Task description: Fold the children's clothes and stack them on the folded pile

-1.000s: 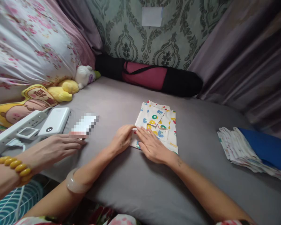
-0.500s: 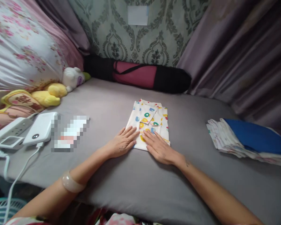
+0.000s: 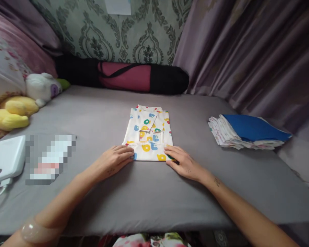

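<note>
A small folded garment (image 3: 149, 134), white with coloured letter prints, lies flat on the grey bed sheet (image 3: 154, 192) in the middle of the view. My left hand (image 3: 113, 161) lies flat at the garment's near left corner, fingertips touching its edge. At the near right corner my right hand (image 3: 183, 163) rests flat, fingers stretched out onto the cloth. Neither hand holds anything.
A stack of folded cloths with a blue one on top (image 3: 247, 132) sits at the right. A white power bank (image 3: 5, 159) and a blurred flat item (image 3: 50, 157) lie at the left. Plush toys (image 3: 23, 103) and a black-and-pink roll bag (image 3: 126, 75) line the back.
My hands slid apart from the garment's middle to its two near corners. The view shifted, so the other person's hand with the yellow beads is out of sight.
</note>
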Demonstrator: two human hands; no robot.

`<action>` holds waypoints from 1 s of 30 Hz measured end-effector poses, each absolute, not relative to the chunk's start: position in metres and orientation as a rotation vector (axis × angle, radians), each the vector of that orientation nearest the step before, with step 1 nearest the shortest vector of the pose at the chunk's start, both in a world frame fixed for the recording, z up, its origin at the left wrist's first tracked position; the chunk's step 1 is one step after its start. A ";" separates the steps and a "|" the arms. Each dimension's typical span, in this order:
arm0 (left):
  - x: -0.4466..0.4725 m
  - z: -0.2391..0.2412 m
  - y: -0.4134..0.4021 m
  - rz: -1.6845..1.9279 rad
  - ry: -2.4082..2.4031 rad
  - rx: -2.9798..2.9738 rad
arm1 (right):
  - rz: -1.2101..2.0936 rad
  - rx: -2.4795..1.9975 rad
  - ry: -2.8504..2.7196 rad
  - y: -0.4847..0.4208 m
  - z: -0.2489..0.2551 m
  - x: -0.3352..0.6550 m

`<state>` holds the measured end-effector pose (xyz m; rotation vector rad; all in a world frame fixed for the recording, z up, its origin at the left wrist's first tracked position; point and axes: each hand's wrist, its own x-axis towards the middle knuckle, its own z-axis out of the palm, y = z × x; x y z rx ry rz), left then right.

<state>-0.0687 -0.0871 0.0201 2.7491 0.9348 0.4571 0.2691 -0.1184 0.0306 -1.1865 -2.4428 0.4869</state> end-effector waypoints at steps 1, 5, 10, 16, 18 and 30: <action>-0.068 0.020 -0.087 0.443 0.918 2.785 | 0.481 -1.164 -2.445 -0.118 0.029 0.270; -0.063 0.025 -0.087 0.428 0.941 2.830 | 0.414 -1.091 -2.472 -0.117 0.027 0.271; -0.053 0.037 -0.082 0.452 1.304 2.569 | 0.301 -1.118 -2.443 -0.115 0.026 0.272; -0.059 0.032 -0.080 0.461 1.210 2.601 | 0.343 -1.126 -2.370 -0.100 0.016 0.283; -0.068 0.026 -0.081 0.477 1.084 2.707 | 0.359 -1.078 -2.394 -0.096 0.013 0.286; -0.082 0.022 -0.068 0.594 1.096 2.449 | 0.436 -1.081 -2.434 -0.090 0.026 0.293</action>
